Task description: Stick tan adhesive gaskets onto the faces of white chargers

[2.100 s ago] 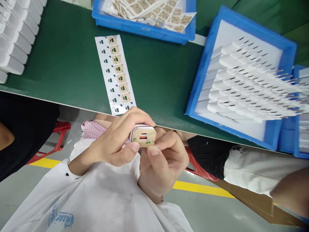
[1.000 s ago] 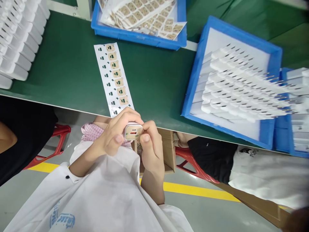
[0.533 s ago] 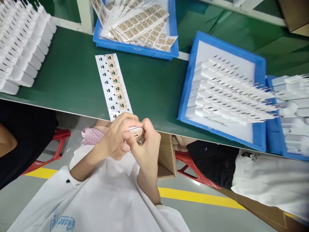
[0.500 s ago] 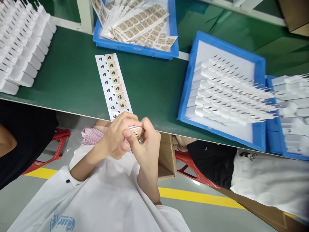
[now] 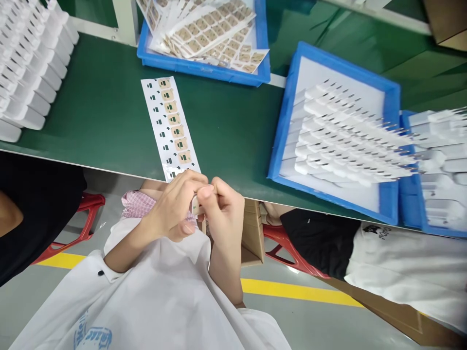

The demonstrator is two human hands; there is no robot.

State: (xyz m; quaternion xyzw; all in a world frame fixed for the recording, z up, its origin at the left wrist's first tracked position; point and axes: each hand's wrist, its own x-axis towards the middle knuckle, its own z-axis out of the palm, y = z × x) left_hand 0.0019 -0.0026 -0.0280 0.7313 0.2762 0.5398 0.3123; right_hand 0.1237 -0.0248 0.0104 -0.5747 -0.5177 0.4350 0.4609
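My left hand (image 5: 178, 204) and my right hand (image 5: 224, 209) meet at the table's front edge, both closed around a small white plastic piece (image 5: 195, 206). Fingers hide most of it; one pale face with small marks shows between the hands. Just beyond my left fingers lies a white sticker sheet (image 5: 159, 108), its near end at the table edge. Tan stickers (image 5: 173, 118) with dark cut-outs run down its right side, while bare backing with dark holes fills the left.
Blue trays hold more sticker sheets (image 5: 207, 30) at the back and rows of white plastic parts with metal pins (image 5: 350, 136) at the right. Similar white parts (image 5: 32, 68) are stacked at left. People sit on both sides: a black garment (image 5: 40, 209) left, a white shirt (image 5: 408, 272) right.
The piece has turned in my fingers: its tan face with markings was visible before, and a narrower pale face shows now. My right thumb has moved up over it.
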